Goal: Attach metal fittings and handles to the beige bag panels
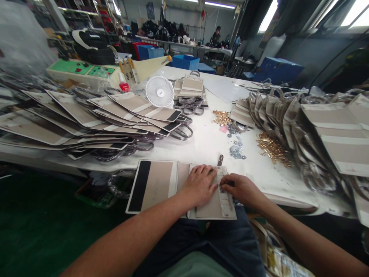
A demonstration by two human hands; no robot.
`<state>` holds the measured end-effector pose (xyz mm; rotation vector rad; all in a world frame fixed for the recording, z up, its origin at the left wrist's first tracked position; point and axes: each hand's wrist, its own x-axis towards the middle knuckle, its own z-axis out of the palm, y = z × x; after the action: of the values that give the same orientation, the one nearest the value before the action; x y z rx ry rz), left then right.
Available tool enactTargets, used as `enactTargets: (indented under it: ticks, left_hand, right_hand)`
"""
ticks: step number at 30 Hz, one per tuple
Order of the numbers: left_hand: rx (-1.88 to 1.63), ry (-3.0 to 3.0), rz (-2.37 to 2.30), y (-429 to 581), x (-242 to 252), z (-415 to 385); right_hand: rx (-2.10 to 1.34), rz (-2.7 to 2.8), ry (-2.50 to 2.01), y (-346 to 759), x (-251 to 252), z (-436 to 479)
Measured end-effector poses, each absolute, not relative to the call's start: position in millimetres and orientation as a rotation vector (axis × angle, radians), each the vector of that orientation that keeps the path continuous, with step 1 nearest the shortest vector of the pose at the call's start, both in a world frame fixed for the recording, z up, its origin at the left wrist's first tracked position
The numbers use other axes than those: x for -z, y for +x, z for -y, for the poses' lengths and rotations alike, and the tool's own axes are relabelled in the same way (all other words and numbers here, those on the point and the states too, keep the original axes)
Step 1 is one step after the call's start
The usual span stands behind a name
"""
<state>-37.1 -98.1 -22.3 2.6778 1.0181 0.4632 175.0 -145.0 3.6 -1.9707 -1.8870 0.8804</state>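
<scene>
A flat beige bag panel (155, 185) with a black stripe and white bands lies at the near table edge, partly over my lap. My left hand (199, 185) presses flat on its right part, fingers stretched out. My right hand (241, 189) sits just right of it, fingers pinched together at the panel's white band (225, 202); what they pinch is too small to make out. A small dark metal tool (220, 159) lies just beyond the panel.
Fanned stacks of the same beige panels (86, 119) with clear handles cover the left side; more bags (325, 130) pile on the right. Gold fittings (271, 148), silver bits (238, 150), a small white fan (159, 91) and a green-topped machine (86, 71) stand beyond.
</scene>
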Motion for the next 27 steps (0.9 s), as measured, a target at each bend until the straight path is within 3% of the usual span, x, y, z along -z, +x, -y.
enactTargets:
  ticks: [27]
  left_hand:
    - [-0.446,2.658,-1.005,-37,19,96]
  right_hand:
    - [-0.941,1.832,-2.083,168,-13,140]
